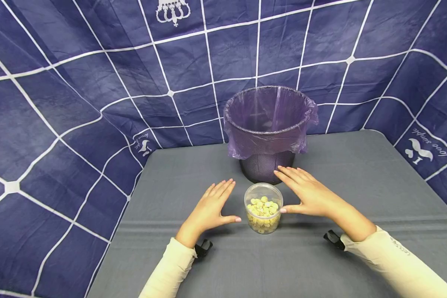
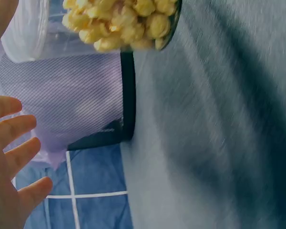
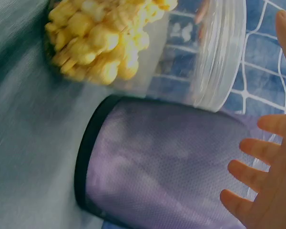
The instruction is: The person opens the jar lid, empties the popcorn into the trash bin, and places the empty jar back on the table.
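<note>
A clear plastic tub [image 1: 263, 223] of yellow popcorn [image 2: 124, 24] stands upright on the grey table, between my two hands. My left hand [image 1: 211, 207] is held to the tub's left with its fingers extended and thumb pointing at it, apart from the tub. On the other side my right hand [image 1: 309, 193] has straight, spread fingers. Its thumb tip lies close to the tub's rim in the head view; whether it touches I cannot tell. The right wrist view shows the popcorn [image 3: 100, 43] through the tub's wall, with the right fingers [image 3: 248, 176] off it.
Just behind the tub stands a dark mesh wastebasket [image 1: 262, 165] lined with a translucent purple bag [image 1: 268, 142]. Blue cloth [image 1: 186, 74] with white grid lines hangs behind and along both sides of the grey-covered table [image 1: 171, 178].
</note>
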The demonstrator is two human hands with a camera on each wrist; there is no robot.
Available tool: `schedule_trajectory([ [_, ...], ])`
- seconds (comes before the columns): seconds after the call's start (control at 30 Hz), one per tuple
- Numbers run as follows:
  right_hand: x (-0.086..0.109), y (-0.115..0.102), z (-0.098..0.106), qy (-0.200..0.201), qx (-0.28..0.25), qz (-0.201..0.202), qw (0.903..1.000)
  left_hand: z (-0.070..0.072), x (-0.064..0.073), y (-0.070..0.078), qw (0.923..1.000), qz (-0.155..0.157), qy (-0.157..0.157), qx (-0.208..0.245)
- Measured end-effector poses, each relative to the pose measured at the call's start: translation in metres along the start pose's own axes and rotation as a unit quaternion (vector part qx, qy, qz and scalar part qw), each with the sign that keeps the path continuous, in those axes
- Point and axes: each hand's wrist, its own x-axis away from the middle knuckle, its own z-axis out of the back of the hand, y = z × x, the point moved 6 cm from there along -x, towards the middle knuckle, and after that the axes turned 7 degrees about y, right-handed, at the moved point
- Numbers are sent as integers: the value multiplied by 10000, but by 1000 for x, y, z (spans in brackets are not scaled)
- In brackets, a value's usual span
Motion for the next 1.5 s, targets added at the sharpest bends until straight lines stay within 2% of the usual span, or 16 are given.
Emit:
schedule_trajectory([
  [0.2,-12,-18,-6,99,-136,264,9995,-22,1,9,9979,282,-140,567],
  [0.4,-16,-28,-17,-87,-249,117,9996,-40,-1,17,9939,460,-45,1006],
  [0.5,-18,-32,-22,-141,-336,55,9993,-47,-2,23,9893,529,10,1359],
  [0.6,-19,-35,-26,-163,-377,18,9992,-54,-3,27,9796,638,111,1901],
  [0.7,-19,-37,-30,-182,-350,-28,9992,-59,-3,31,9633,785,277,2552],
  [0.8,-20,-38,-34,-148,-265,-149,9994,-63,-4,35,9431,918,488,3160],
  [0.87,-22,-39,-37,-100,-165,-270,9994,-65,-5,37,9355,1006,595,3334],
  [0.97,-23,-40,-39,-9,40,-417,9991,-66,-6,40,9361,1108,719,3259],
  [1.07,-25,-42,-40,54,189,-505,9985,-66,-7,42,9418,1237,733,3037],
  [1.17,-25,-43,-37,123,157,-591,9981,-65,-8,43,9422,1355,768,2968],
  [1.27,-25,-43,-32,188,54,-720,9972,-58,-10,45,9477,1381,966,2710],
  [1.4,-24,-43,-24,419,-193,-836,9954,-46,-13,47,9585,1280,1300,2189],
  [1.5,-23,-43,-18,570,-380,-895,9936,-38,-17,49,9621,1119,1475,2004],
])
